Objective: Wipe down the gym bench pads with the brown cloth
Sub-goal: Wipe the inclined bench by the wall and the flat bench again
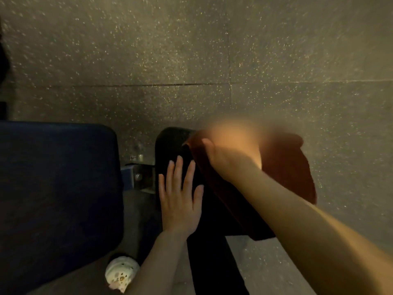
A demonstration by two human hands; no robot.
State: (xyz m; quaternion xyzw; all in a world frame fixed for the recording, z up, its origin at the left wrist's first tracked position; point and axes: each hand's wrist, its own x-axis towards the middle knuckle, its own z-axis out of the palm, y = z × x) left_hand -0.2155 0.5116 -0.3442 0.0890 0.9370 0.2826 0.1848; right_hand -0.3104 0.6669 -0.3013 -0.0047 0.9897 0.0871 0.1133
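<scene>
The right hand [229, 150] is motion-blurred over the brown cloth [285, 171], so its grip cannot be told. That reddish-brown cloth drapes the black pad [170, 143] at 3 o'clock of the blue pad [57, 188]; the left hand [180, 201] lies flat, fingers straight, on the black pad.

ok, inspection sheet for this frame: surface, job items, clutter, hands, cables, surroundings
Surface: black pad, partly draped by the brown cloth.
Job's things: blue bench pad at left, bare; bolted metal bracket between the two pads.
Clutter: white cup-like object low by the blue pad.
Hands: left hand flat on the black pad, fingers straight; right hand on the cloth, motion-blurred, grip unclear.
Cables: nothing seen.
Surroundings: speckled rubber floor with tile seams.
</scene>
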